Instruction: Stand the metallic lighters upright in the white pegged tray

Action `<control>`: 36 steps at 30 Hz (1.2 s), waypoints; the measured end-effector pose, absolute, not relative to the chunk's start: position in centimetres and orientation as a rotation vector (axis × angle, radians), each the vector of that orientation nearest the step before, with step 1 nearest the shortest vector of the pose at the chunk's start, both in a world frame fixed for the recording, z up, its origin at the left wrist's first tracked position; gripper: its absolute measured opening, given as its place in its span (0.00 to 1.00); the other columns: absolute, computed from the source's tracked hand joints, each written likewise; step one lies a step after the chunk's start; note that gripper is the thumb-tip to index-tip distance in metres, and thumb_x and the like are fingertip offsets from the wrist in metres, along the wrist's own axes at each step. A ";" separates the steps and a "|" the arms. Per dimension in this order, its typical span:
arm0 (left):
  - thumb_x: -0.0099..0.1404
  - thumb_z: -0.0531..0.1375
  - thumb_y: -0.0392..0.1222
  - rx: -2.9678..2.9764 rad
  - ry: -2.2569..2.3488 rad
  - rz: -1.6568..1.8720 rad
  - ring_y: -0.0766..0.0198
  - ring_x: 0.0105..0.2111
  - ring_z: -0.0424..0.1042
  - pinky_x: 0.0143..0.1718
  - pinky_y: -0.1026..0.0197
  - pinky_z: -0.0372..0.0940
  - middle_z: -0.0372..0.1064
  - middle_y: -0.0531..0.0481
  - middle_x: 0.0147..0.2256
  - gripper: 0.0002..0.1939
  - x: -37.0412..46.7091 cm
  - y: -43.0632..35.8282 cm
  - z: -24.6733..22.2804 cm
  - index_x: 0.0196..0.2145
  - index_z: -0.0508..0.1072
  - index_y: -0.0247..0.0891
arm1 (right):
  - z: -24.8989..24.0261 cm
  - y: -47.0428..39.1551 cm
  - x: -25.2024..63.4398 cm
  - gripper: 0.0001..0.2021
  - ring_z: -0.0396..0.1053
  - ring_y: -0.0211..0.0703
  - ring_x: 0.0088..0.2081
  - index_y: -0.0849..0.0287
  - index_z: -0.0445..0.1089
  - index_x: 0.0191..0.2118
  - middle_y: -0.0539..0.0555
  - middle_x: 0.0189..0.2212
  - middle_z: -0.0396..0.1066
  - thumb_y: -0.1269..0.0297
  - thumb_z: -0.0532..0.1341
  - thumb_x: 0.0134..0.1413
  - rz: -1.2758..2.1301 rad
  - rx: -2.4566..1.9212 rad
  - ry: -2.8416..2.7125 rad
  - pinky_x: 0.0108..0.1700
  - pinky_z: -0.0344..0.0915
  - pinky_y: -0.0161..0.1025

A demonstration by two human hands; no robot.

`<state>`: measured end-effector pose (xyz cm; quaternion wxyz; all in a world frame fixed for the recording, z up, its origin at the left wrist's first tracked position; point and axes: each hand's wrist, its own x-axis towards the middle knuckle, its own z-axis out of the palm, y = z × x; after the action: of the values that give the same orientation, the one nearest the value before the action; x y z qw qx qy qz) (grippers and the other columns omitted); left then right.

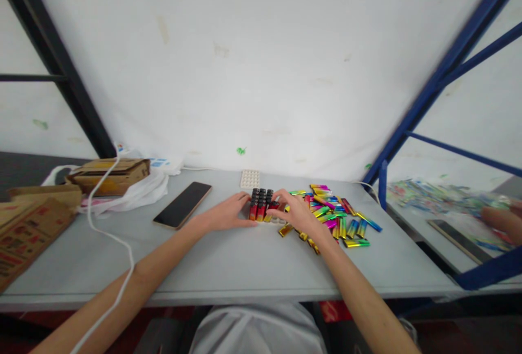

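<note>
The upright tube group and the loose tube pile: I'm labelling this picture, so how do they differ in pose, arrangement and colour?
Pose: the upright tube group stands with black tops up; the loose tube pile lies mostly on its sides.
Arrangement: the group is packed in rows between the two hands; the pile is scattered at many angles.
Colour: the group shows mainly red and yellow below black; the pile adds green, blue and pink.
Shared: shiny, slim bodies.

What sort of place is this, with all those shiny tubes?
It looks like a workroom, though I can't be sure. There's a long grey table, a pile of shiny tubes, and another person's hand over the next table.
</note>
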<state>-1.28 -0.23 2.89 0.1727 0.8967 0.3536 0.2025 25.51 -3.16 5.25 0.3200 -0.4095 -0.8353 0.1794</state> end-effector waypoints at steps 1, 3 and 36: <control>0.63 0.66 0.64 2.541 0.996 0.580 0.45 0.56 0.68 0.60 0.46 0.63 0.68 0.38 0.57 0.36 -1.3 -0.2 2.8 0.59 0.67 0.39 | 5.4 -3.1 25.6 0.16 0.74 0.43 0.33 0.54 0.70 0.48 0.49 0.30 0.76 0.51 0.67 0.60 0.465 -1.072 -2.206 0.37 0.66 0.36; 0.62 0.66 0.64 2.536 0.992 0.587 0.44 0.56 0.68 0.61 0.45 0.63 0.68 0.38 0.56 0.36 -1.3 -0.1 2.8 0.59 0.68 0.38 | 5.7 -3.1 25.9 0.17 0.74 0.44 0.33 0.53 0.71 0.49 0.49 0.31 0.76 0.51 0.68 0.60 0.451 -1.074 -2.239 0.38 0.67 0.37; 0.63 0.65 0.64 2.534 0.985 0.559 0.44 0.58 0.68 0.61 0.46 0.63 0.67 0.36 0.58 0.37 -1.6 0.2 2.8 0.59 0.68 0.36 | 6.5 -4.7 31.2 0.15 0.71 0.48 0.47 0.56 0.76 0.42 0.57 0.44 0.74 0.52 0.57 0.70 0.514 -0.964 -2.475 0.53 0.65 0.45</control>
<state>-1.56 0.16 2.79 0.1822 0.8977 0.3491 0.1980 31.22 -4.69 6.51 0.2164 -0.3480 -0.8931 0.1857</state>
